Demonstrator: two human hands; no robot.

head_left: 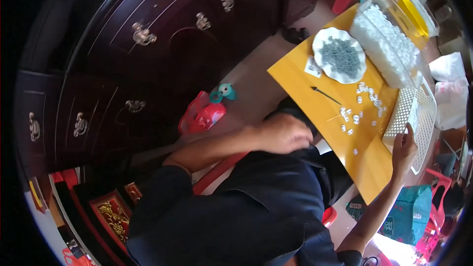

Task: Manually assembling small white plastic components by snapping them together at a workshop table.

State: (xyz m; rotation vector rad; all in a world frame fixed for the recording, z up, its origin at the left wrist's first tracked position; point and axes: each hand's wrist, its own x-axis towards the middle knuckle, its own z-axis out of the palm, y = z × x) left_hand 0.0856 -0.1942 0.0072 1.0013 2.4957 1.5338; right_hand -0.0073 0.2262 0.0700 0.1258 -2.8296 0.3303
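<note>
My left hand (287, 133) is raised over my lap, left of the yellow table board. Its fingers are curled and blurred by motion; anything in them is hidden. At the near end of a white perforated plastic basket (397, 116), my right hand (405, 151) has thumb and fingers closed at its rim. Small white plastic pieces (356, 117) lie scattered on the yellow board (364, 167). Among them is a thin dark pointed tool (326, 94). Beyond, a scalloped white dish (331, 33) holds many small grey metal pins or screws (340, 57).
A large clear bag of white pieces (387, 39) lies at the board's far side, near a yellow oval thing (413, 16). Dark wooden cabinets (187, 44) stand at left. A red-pink bag (204, 116) is on the floor; a teal bag (406, 214) sits at lower right.
</note>
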